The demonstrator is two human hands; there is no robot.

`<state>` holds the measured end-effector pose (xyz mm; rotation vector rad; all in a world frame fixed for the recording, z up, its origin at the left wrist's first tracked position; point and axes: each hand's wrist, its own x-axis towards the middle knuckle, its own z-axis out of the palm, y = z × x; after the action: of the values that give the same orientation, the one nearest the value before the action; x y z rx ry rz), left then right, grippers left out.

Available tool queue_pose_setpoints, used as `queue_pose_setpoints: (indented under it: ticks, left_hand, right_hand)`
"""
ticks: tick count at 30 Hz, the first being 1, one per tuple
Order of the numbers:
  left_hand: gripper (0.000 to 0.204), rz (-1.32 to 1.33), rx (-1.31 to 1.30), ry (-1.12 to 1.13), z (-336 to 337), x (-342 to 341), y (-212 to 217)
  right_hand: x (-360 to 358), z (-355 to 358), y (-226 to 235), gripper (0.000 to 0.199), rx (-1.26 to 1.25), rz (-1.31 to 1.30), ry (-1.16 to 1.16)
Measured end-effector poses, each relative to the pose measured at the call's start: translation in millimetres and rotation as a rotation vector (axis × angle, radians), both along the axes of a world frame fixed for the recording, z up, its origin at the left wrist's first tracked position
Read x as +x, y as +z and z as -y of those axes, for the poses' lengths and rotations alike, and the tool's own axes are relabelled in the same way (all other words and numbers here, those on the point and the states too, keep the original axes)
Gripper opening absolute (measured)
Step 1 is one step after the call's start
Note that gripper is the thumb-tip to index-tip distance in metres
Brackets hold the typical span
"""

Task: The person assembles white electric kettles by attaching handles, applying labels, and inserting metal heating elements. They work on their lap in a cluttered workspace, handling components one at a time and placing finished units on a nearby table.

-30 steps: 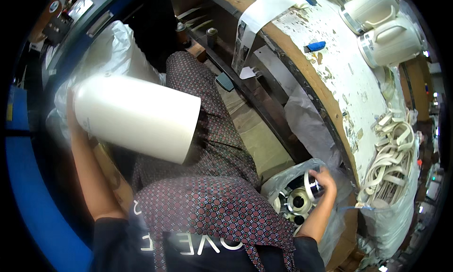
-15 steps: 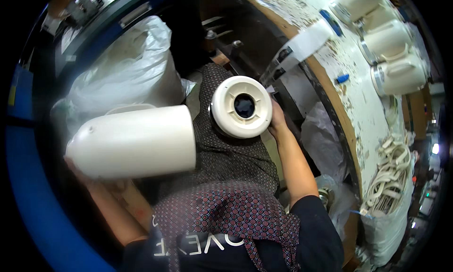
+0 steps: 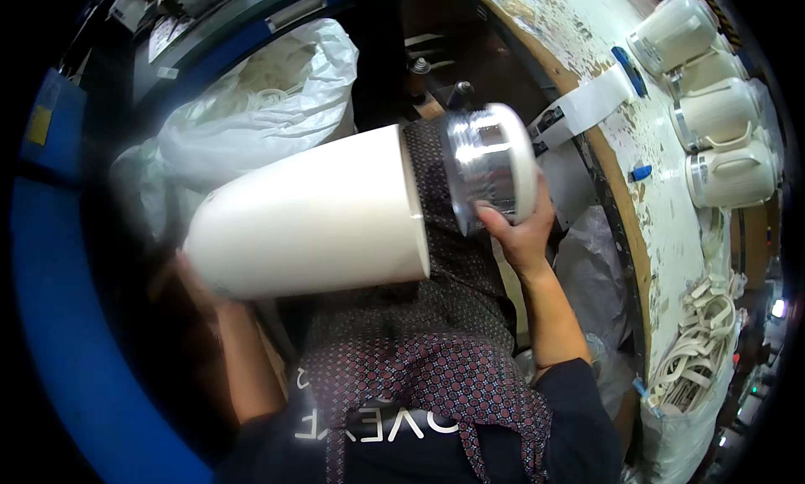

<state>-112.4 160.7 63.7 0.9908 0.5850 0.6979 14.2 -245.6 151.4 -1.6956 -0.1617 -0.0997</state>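
Note:
A large cream-white jug shell (image 3: 310, 220) lies sideways in the air over my lap, its wider end turned right. My left hand (image 3: 199, 284) grips its rounded left end, with the fingers partly hidden and blurred. Beyond the wide end, my right hand (image 3: 527, 232) holds a round jug base (image 3: 485, 169), a ridged shiny metal collar with a white plastic rim. The thumb presses on the metal while the other fingers are mostly behind the rim. The metal side faces the shell, and a small gap separates the two parts.
A white plastic sack (image 3: 260, 140) of pale parts stands at far left. Along the right runs a worn workbench (image 3: 579, 31) with several cream jugs (image 3: 717, 115), a label strip (image 3: 591, 106) and a blue clip (image 3: 641, 173). A bag of white handles (image 3: 692, 358) is at lower right.
The base in my right hand has turned from showing its white underside to showing its metal side. The shell in my left hand has moved right and up, nearer the base.

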Motion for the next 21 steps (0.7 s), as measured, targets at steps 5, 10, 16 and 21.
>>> queue_pose_setpoints:
  ticks: [5, 10, 16, 21]
  left_hand:
    - [0.054, 0.085, -0.091, -0.057, 8.3, 13.6, -17.8]
    - [0.055, 0.095, -0.272, -0.161, 21.9, 1.3, -3.4]
    - [0.064, 0.111, 0.138, -0.007, 19.0, 5.3, 23.6]
    - [0.07, 0.265, -0.142, -0.171, -13.7, -0.8, 68.9]
  right_hand:
    - [-15.2, -16.3, 15.8, 0.09, -0.409, 0.751, 0.107]
    - [-38.7, -15.3, 14.2, 0.09, -0.391, 0.834, 0.222]
    - [9.1, -15.9, -9.4, 0.057, 0.093, -0.286, 0.166]
    - [-34.6, -25.3, 2.2, 0.071, 0.053, 0.225, 0.376]
